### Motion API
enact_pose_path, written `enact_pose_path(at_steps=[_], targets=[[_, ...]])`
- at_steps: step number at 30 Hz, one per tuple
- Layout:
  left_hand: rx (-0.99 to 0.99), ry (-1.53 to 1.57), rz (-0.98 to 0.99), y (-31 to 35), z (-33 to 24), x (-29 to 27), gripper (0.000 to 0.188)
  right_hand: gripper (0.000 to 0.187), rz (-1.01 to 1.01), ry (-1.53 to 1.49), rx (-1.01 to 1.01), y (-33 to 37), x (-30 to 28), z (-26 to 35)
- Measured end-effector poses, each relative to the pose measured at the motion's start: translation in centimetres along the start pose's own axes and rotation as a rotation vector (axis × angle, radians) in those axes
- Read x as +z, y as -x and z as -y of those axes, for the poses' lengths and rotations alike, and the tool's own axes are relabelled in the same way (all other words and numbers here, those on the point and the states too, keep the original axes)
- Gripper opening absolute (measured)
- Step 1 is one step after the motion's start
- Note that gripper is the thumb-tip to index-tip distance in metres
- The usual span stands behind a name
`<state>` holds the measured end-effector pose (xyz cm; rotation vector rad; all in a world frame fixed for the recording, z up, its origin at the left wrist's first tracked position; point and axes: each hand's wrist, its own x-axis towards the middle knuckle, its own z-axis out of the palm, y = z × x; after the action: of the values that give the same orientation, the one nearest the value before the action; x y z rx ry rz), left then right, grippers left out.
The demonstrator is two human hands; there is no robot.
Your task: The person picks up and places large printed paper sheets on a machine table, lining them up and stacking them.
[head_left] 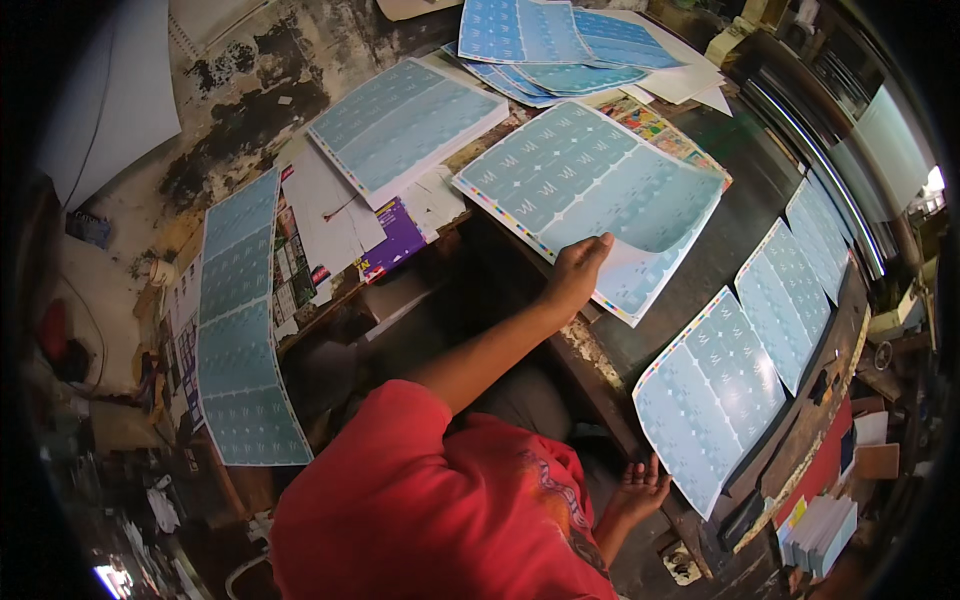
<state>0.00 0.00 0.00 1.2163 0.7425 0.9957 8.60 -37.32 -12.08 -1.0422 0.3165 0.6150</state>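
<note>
Far left: a long strip of blue printed sheets [240, 330] lies along the bench edge, untouched. Beside it sit white cards [330, 205] and a purple leaflet [398, 238]. Above them rests 1 squared stack of blue sheets [405, 125].

Centre: my left hand [577, 272] reaches forward over the dark worktop [700, 265]. Its fingers are clamped on the near edge of the top blue sheet [590, 175], lifting that corner off the pile beneath, which lies straight ahead of me.

Right: my right hand [640, 488] hangs low near my red shirt [440, 500], fingers spread apart, tips just beside the lower corner of another blue sheet [710, 395]. 2 further sheets [800, 275] lie in a row beyond it.
</note>
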Motion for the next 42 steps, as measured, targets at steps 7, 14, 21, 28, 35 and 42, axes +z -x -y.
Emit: enact_pose_path(at_steps=[7, 14, 21, 28, 35, 42], targets=[[0.319, -0.504, 0.495, 5.6, -3.0, -1.0, 0.031, 0.065, 0.049, 0.049, -0.021, 3.8, 6.5, 0.9], [0.552, -0.428, 0.931, 10.3, -2.8, 0.5, 0.021, 0.048, 0.375, 0.041, 0.096, -0.5, 3.0, 3.5], [0.086, -0.265, -0.466, 2.5, -5.6, -13.9, 0.054, 0.028, 0.216, 0.056, 0.16, 1.9, 2.2, 2.4], [-0.321, 0.373, -0.857, -2.8, -8.5, -33.8, 0.11, 0.038, 0.04, 0.075, 0.158, 3.3, 0.3, 0.5], [-0.412, 0.348, -0.773, -3.6, -8.2, -35.1, 0.111, 0.04, 0.038, 0.121, 0.216, 4.9, -0.7, -0.9], [-0.393, 0.264, -0.712, -3.8, -9.6, -34.7, 0.109, 0.045, 0.003, 0.13, 0.205, 6.5, -0.7, -1.8]])
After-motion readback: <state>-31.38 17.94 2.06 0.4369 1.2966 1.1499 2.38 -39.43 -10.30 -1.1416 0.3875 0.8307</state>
